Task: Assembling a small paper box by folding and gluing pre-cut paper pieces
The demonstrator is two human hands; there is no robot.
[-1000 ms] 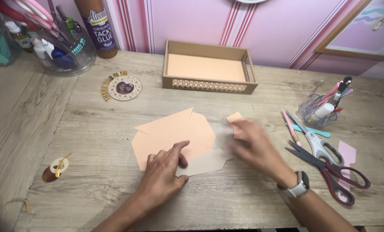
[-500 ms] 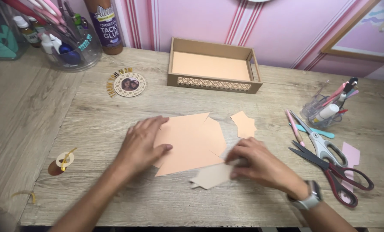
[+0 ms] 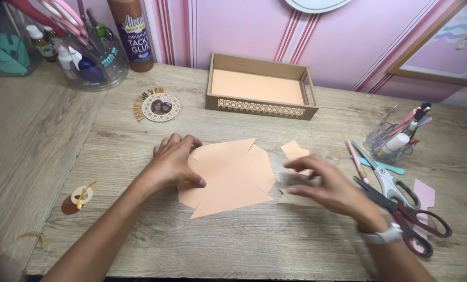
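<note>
Head view, looking down on a pale wooden table (image 3: 61, 156). The left hand (image 3: 173, 163) lies flat, fingers spread, pressing the left edge of a peach paper cut-out (image 3: 231, 177) that sits mid-table; it grips nothing. The right hand (image 3: 325, 185) hovers just right of the sheet with fingers loosely curled and open, over a small peach offcut (image 3: 294, 151) and a paler scrap (image 3: 291, 198); whether a fingertip touches either piece cannot be told, as the hand is blurred.

Progress, as a judgement: the sheet is already cut to an angular outline with notched corners and pointed flaps, so cutting seems largely done; no fold stands up and no glue shows on it, so shaping and joining appear to be left.

The cut-out is matt, flat and uncreased, one uniform peach colour.

Around it: a brown tray (image 3: 262, 107) lined in matching peach behind, red-handled scissors (image 3: 411, 222) and grey-handled scissors (image 3: 395, 183) at the right, a clear pen holder (image 3: 393, 141), a glue bottle (image 3: 133, 31) at the back left.
</note>
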